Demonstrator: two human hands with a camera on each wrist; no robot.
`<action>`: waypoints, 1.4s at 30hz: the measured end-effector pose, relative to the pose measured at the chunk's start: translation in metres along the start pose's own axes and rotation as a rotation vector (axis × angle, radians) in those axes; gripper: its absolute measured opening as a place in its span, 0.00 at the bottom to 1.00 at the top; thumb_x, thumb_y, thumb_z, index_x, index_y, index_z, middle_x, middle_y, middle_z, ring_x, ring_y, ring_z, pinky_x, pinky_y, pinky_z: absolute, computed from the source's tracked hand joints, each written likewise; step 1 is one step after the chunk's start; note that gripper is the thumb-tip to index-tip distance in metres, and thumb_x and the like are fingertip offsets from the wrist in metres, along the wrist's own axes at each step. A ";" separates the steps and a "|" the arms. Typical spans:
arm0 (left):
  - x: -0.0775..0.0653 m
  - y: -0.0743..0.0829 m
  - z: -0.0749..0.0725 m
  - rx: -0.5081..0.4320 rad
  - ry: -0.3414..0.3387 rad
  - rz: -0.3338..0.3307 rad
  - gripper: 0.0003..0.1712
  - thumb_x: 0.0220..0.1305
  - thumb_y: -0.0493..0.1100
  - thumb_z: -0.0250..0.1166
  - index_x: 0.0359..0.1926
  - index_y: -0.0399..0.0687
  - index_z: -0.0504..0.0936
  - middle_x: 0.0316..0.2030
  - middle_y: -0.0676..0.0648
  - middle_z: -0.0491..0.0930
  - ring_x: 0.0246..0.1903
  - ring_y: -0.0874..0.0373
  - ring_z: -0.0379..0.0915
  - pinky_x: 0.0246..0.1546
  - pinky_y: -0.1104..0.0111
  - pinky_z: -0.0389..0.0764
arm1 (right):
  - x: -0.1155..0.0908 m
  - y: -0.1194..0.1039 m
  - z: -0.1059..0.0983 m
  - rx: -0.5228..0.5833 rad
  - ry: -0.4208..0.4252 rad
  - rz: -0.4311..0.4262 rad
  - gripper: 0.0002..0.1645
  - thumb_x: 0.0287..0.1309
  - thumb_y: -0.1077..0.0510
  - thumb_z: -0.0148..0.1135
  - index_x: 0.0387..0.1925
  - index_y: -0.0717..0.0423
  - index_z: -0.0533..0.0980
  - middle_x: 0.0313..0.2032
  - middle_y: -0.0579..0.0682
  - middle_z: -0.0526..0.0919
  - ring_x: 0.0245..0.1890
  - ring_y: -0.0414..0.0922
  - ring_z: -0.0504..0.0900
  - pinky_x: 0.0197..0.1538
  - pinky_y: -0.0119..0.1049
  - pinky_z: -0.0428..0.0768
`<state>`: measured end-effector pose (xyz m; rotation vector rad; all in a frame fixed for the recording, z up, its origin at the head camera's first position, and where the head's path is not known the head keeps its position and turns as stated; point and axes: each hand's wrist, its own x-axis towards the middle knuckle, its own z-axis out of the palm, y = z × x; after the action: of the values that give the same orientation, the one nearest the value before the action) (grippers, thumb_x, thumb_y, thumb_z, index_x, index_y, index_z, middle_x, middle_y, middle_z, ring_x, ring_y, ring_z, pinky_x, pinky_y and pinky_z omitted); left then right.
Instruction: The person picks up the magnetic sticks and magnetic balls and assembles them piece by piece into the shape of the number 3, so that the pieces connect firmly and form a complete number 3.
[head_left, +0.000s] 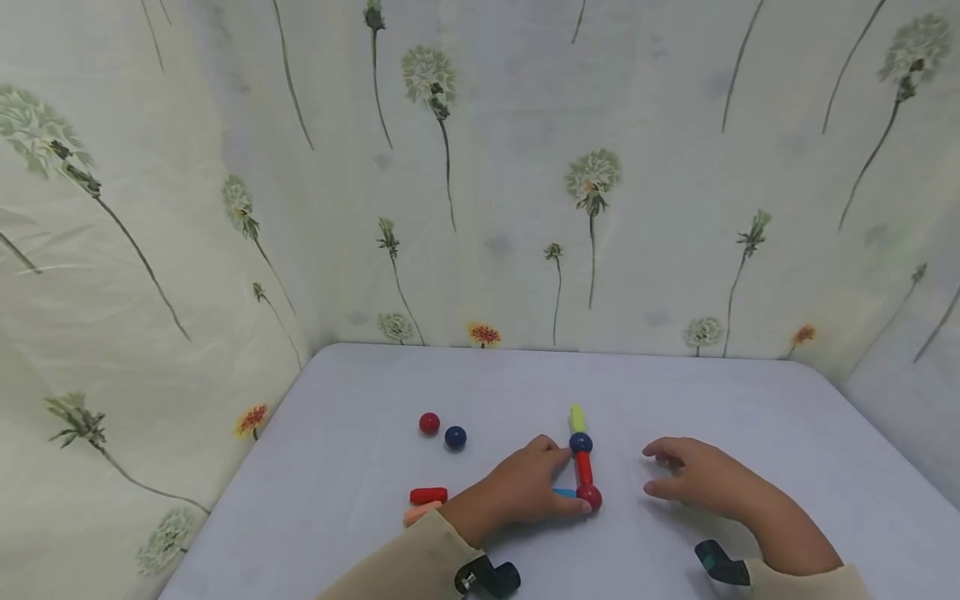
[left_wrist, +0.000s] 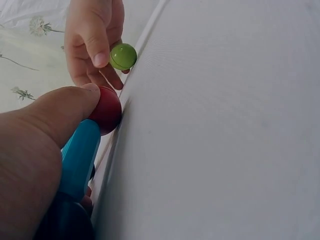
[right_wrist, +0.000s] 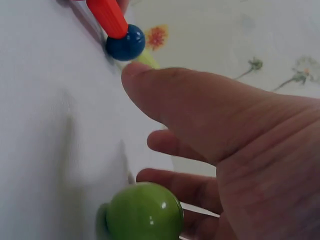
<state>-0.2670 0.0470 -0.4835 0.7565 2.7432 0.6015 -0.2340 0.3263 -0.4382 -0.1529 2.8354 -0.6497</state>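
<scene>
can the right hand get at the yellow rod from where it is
Likely yes: the right hand is nearby, thumb and fingers apart, and in the head view only bare table shows between it and the yellow rod.

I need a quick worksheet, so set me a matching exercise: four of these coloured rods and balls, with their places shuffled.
1. Lime-yellow rod
2. Peach rod
3. Glossy red ball by the light blue rod
4. Leftmost glossy navy ball

A. Touched by the thumb of the left hand
B. On the far side of another navy ball
C. Beside a second red ball
D. Side by side with a red rod

Pairs: 1-B, 2-D, 3-A, 4-C
</scene>
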 end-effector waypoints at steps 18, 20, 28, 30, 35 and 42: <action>-0.003 0.002 0.000 -0.013 -0.002 0.004 0.50 0.53 0.77 0.72 0.75 0.70 0.71 0.63 0.59 0.73 0.54 0.66 0.74 0.53 0.67 0.84 | -0.016 0.036 -0.008 0.058 -0.020 0.095 0.23 0.55 0.51 0.78 0.51 0.50 0.82 0.48 0.49 0.86 0.49 0.51 0.81 0.52 0.56 0.80; -0.003 0.002 0.000 -0.011 0.000 0.005 0.50 0.53 0.77 0.72 0.75 0.70 0.71 0.63 0.59 0.73 0.53 0.66 0.74 0.52 0.67 0.84 | -0.016 0.036 -0.008 0.057 -0.016 0.097 0.23 0.55 0.51 0.78 0.52 0.49 0.83 0.48 0.49 0.85 0.49 0.50 0.81 0.53 0.57 0.79; -0.003 0.000 -0.002 -0.012 0.009 0.008 0.50 0.53 0.77 0.72 0.75 0.70 0.71 0.63 0.59 0.73 0.54 0.65 0.74 0.53 0.66 0.84 | -0.014 0.032 -0.008 0.032 0.008 0.047 0.23 0.56 0.52 0.78 0.54 0.48 0.84 0.54 0.53 0.85 0.53 0.53 0.80 0.58 0.63 0.77; -0.003 -0.001 -0.002 -0.018 0.012 0.003 0.50 0.53 0.76 0.72 0.75 0.70 0.71 0.63 0.59 0.73 0.54 0.65 0.74 0.54 0.65 0.84 | -0.012 0.031 -0.008 0.033 0.013 0.036 0.24 0.56 0.51 0.78 0.55 0.47 0.84 0.57 0.55 0.84 0.55 0.54 0.80 0.60 0.64 0.76; -0.003 -0.001 -0.003 -0.029 0.010 0.001 0.50 0.53 0.76 0.73 0.75 0.70 0.71 0.63 0.59 0.73 0.54 0.65 0.74 0.54 0.65 0.83 | -0.012 0.031 -0.007 0.043 0.025 0.034 0.26 0.57 0.50 0.77 0.58 0.47 0.84 0.60 0.58 0.83 0.60 0.60 0.80 0.61 0.66 0.75; -0.004 0.002 -0.002 -0.028 0.005 0.005 0.49 0.53 0.75 0.73 0.74 0.68 0.72 0.62 0.59 0.74 0.54 0.66 0.75 0.54 0.66 0.84 | -0.009 0.028 0.001 0.040 0.058 0.020 0.28 0.59 0.49 0.76 0.60 0.47 0.83 0.63 0.61 0.81 0.65 0.67 0.76 0.63 0.68 0.73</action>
<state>-0.2639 0.0456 -0.4802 0.7573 2.7316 0.6424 -0.2260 0.3519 -0.4494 -0.1000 2.8733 -0.7174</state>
